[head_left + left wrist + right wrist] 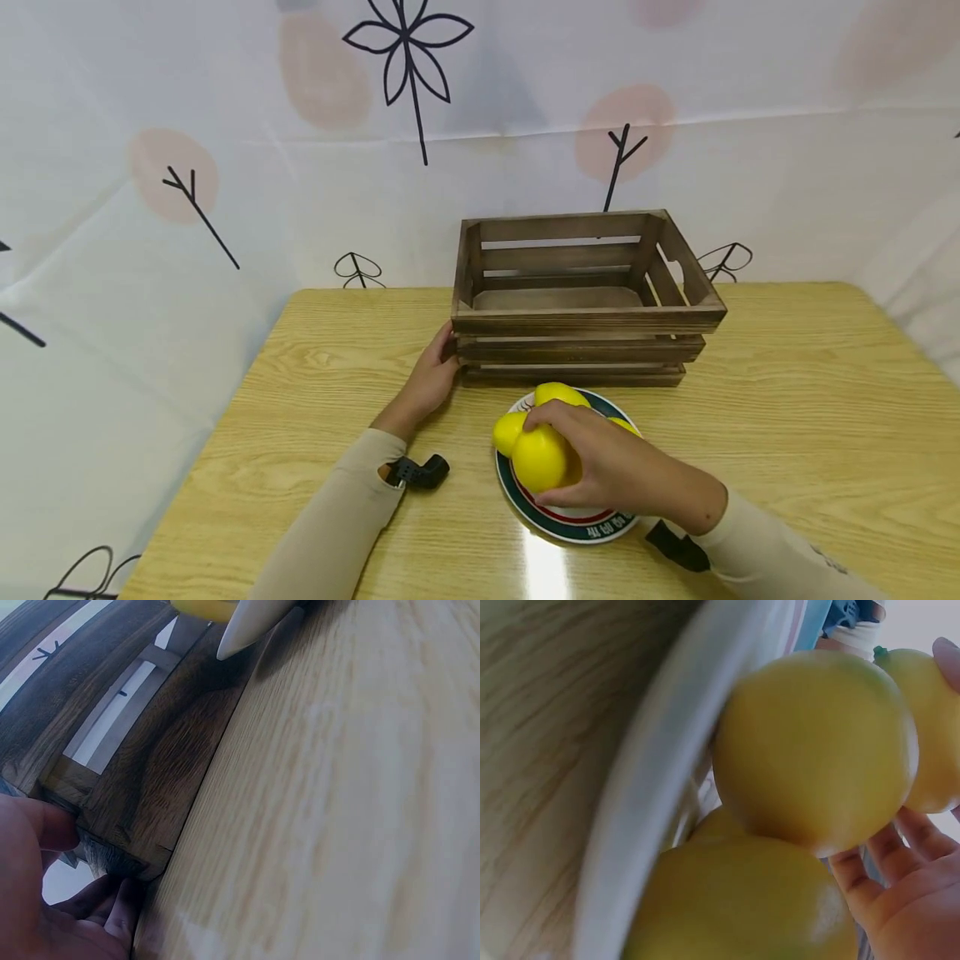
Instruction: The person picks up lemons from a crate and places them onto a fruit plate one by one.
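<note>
My right hand (607, 467) grips a yellow lemon (540, 460) between thumb and fingers, over the plate. In the right wrist view this lemon (915, 712) shows a green stem end. More lemons lie on the round plate (551, 529), one lemon (508, 433) at its left and another lemon (561, 394) at its back. The hand partly covers a third at the right. My left hand (431, 379) holds the lower left front corner of a brown slatted wooden crate (577, 350). Up close, its thumb and curled fingers (120, 915) meet round that corner.
The crate stands at the back of the wood-grain table (337, 358), its open top upward, with the plate close before it. Behind the table hangs a white cloth (510, 175) with flower and twig drawings. A camera (423, 472) sticks out from the left wrist.
</note>
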`<state>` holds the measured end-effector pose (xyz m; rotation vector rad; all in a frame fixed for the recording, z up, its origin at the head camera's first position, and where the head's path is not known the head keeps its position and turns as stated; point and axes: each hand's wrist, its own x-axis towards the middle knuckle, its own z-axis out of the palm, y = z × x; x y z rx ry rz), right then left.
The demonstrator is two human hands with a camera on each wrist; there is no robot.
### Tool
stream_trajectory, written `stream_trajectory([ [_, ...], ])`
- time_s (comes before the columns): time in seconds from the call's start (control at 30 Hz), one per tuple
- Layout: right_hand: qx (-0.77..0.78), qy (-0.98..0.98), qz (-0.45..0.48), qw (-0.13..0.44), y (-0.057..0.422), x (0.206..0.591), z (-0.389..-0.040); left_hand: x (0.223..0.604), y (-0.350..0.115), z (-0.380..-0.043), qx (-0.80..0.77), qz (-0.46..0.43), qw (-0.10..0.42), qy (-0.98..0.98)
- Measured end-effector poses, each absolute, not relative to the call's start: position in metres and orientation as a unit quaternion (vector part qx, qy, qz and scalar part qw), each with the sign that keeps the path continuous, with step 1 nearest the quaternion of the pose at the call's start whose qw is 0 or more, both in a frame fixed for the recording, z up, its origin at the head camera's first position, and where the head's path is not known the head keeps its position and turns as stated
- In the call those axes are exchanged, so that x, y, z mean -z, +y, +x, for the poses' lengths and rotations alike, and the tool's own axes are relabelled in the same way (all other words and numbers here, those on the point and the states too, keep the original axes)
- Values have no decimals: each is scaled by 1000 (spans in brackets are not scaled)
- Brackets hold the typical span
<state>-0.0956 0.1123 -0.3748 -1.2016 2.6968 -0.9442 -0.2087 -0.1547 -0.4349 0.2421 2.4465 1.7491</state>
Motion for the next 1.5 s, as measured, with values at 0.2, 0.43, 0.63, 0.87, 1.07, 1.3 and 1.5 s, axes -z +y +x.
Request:
stream_trajectory([
  [0.2,294,862,-413,-7,113,379,-96,437,-153,-211,-577,88,52,810],
  [0.43,274,864,-424,0,109,380,-94,435,-153,-211,-576,86,54,811],
  [0.63,266,862,-431,2,108,383,-94,438,-154,-211,-573,84,58,813],
  [0.87,255,860,-442,-6,109,383,-95,437,-154,-211,-570,81,59,816],
  [1.07,239,868,-436,-1,109,383,-96,436,-154,-210,-580,86,58,808],
  [1.3,236,857,-456,-39,108,383,-98,434,-155,-210,-584,90,42,805],
  [1.5,242,851,-458,-86,113,377,-98,437,-154,-211,-578,93,44,809],
])
